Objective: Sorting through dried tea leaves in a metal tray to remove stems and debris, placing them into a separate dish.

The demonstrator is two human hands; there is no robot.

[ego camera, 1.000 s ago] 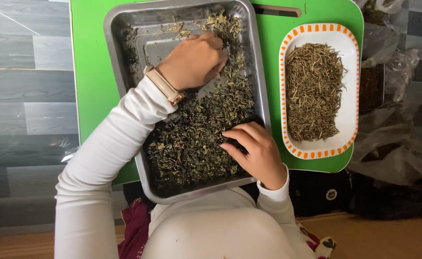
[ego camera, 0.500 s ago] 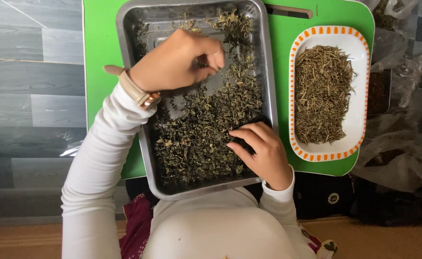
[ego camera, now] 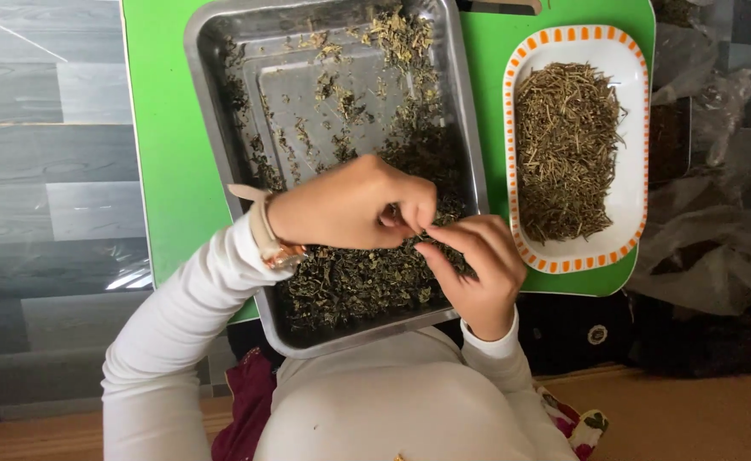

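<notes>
Between both hands' (ego camera: 350, 209) grip: dried leaf bit (ego camera: 418, 230).

It looks like a home: a grey wood floor (ego camera: 51, 171), a small green table (ego camera: 166, 128), and plastic bags (ego camera: 717, 239) beside it.

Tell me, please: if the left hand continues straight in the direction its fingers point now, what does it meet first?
The left hand points right, so it would probably meet the right hand fingertips first; they already almost touch above the metal tray. Depth is unclear.

Dried green leaves (ego camera: 354, 282) (loose) in metal tray (ego camera: 209, 77)
</notes>
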